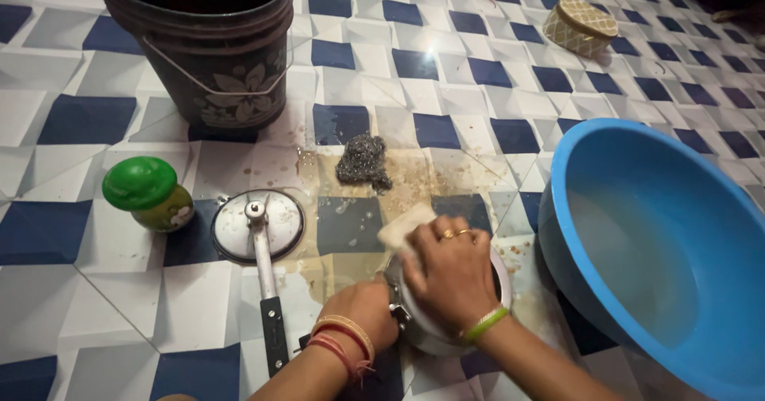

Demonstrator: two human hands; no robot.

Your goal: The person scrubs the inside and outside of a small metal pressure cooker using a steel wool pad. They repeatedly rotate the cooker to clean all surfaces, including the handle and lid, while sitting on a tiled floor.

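- Cooker pot (434, 339): pale metal vessel on the tiled floor (72, 289), mostly covered by both hands.
- Right hand (448, 269): grip closed over a pale scrub pad (402, 224), pressed onto the pot's rim; rings on the fingers, green bangle at the wrist.
- Left hand (362, 315): grip curled shut around the pot's near-left side by its handle fitting; red and gold bangles at the wrist.
- Lid (256, 226): round metal, long black handle, flat on the floor just left of the grips.
- Steel wool (362, 160): dark clump beyond the right grip, in a brown wet patch.
- Green-capped bottle (149, 194): farther left, past the lid.
- Dark bucket (209, 46): well beyond the grips, to the left.
- Blue basin (661, 249): right of the grips, holding water.
- Patterned box (580, 25): far beyond, to the right.
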